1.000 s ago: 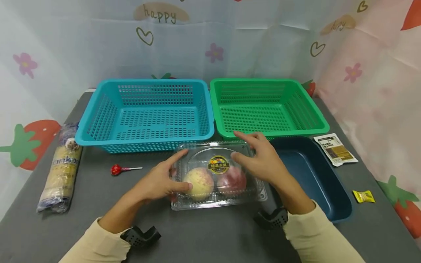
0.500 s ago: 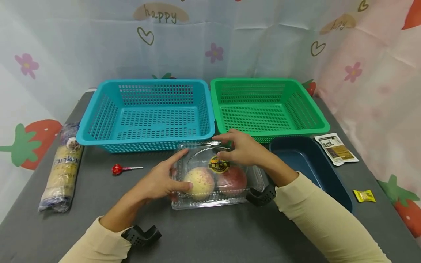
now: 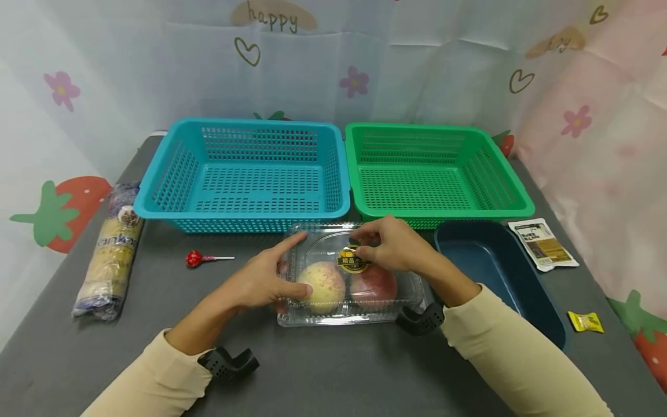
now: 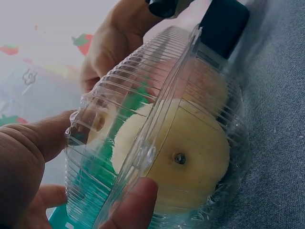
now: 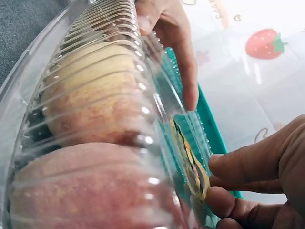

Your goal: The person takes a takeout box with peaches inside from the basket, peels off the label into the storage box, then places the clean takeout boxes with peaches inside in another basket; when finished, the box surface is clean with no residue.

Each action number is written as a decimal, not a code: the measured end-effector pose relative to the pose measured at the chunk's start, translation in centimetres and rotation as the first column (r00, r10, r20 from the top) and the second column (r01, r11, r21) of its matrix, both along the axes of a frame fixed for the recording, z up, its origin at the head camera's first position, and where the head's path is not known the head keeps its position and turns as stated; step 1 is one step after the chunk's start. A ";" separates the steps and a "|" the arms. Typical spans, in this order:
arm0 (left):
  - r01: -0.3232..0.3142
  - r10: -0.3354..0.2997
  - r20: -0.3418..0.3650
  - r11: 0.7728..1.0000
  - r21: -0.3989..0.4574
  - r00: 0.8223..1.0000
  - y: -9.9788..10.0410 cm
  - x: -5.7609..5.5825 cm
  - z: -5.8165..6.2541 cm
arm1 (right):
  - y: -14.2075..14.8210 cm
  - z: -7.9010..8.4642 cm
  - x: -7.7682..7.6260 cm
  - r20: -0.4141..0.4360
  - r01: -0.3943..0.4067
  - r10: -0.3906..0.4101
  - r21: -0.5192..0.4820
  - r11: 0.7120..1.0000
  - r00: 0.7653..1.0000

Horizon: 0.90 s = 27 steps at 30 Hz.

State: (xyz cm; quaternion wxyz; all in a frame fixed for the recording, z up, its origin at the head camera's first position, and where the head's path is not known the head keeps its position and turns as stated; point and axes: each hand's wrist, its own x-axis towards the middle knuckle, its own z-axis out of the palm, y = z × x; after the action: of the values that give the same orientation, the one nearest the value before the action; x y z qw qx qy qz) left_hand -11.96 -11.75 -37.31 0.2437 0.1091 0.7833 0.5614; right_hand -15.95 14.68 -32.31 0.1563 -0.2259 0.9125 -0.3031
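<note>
Fruit box [image 3: 323, 246] lies on the table [image 3: 323, 376], its left end gripped by the widely spread left hand [image 3: 260, 277]; the right hand [image 3: 392, 246] pinches the label [image 3: 351, 264]. Farther off stand a blue basket [image 3: 250, 222], left, and a green basket [image 3: 443, 214], right.

The place looked like a small staged corner for filming, with a grey-covered table [image 3: 323, 376] across the lower frame and cloth hangings [image 3: 448, 63] printed with strawberries [image 3: 85, 197] and flowers [image 3: 354, 81] closing it in along the top and both sides. Black gadgets [image 3: 227, 364] worn at the wrists, near the bottom, also suggested recording; whether the room beyond was a home or a studio could not be told.
</note>
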 end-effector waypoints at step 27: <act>0.022 -0.022 -0.010 1.000 0.006 1.000 -0.2 0.0 -0.1 | 0.2 0.4 0.7 -0.150 0.023 -0.051 -0.182 0.983 0.987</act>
State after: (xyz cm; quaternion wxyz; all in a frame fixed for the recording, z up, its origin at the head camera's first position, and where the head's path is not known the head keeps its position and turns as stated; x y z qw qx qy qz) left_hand -11.96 -11.98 -37.40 0.2458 0.1212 0.7815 0.5604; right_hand -15.23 14.83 -31.87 0.0585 -0.2449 0.8949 -0.3685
